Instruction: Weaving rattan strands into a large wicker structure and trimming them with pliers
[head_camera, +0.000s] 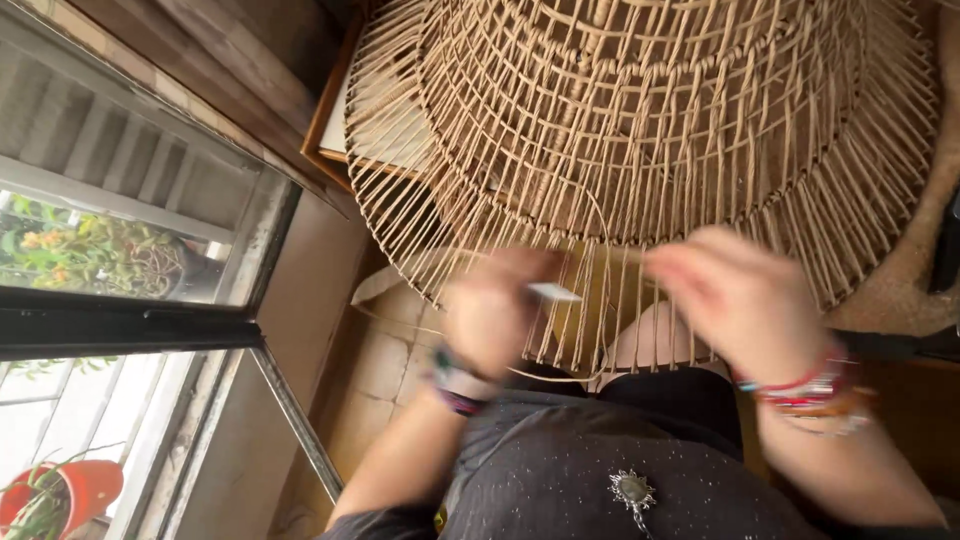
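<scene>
You're weaving the basket (640, 130) rim: left hand (490, 315) pinches a white tool (553, 293), right hand (740, 295) grips spokes; its closure is blurred.

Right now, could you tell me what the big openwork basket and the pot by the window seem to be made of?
The basket looks like woven cane or rattan: thin, matte tan strands crossing over upright stakes, unvarnished as far as the view shows. The pot outside the window looks like orange-red plastic or glazed clay; its smooth, even colour leaves that open.

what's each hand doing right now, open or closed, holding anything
Left hand: closed, pinching a small white tool at the woven basket rim.
Right hand: blurred, fingers curled at the basket's spokes; grip cannot be told.
</scene>
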